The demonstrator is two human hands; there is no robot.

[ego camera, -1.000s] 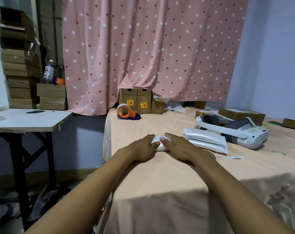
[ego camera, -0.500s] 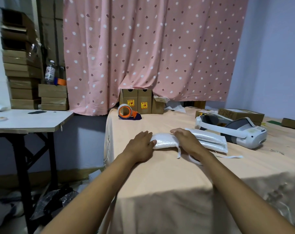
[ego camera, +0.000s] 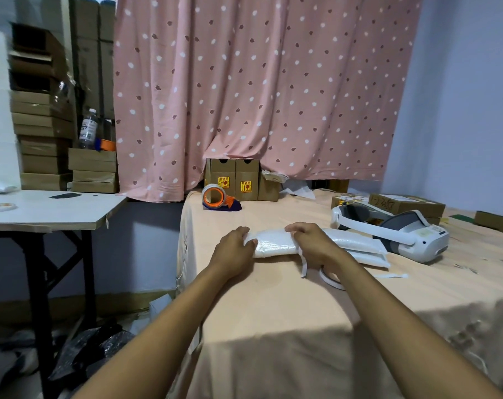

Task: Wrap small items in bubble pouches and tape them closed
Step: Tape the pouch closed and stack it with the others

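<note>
A white bubble pouch (ego camera: pixel 274 243) lies on the peach-covered table (ego camera: pixel 273 306), folded into a thick bundle. My left hand (ego camera: pixel 234 250) grips its left end with curled fingers. My right hand (ego camera: pixel 310 244) grips its right part, fingers curled over the top edge. A white tape strip (ego camera: pixel 303 264) hangs down from under my right hand. A roll of white tape (ego camera: pixel 331 279) lies partly hidden under my right wrist. Spare bubble pouches (ego camera: pixel 359 249) are stacked just to the right.
An orange tape dispenser (ego camera: pixel 220 198) sits at the table's far left by small cardboard boxes (ego camera: pixel 234 181). A white headset (ego camera: pixel 394 234) and flat boxes (ego camera: pixel 405 204) lie on the right. A white side table (ego camera: pixel 49 210) stands to the left, with stacked cartons behind.
The pouch went from a small bundle covered by both hands to a longer roll. My right hand moved right and now curls over its top, with a tape strip showing below.
</note>
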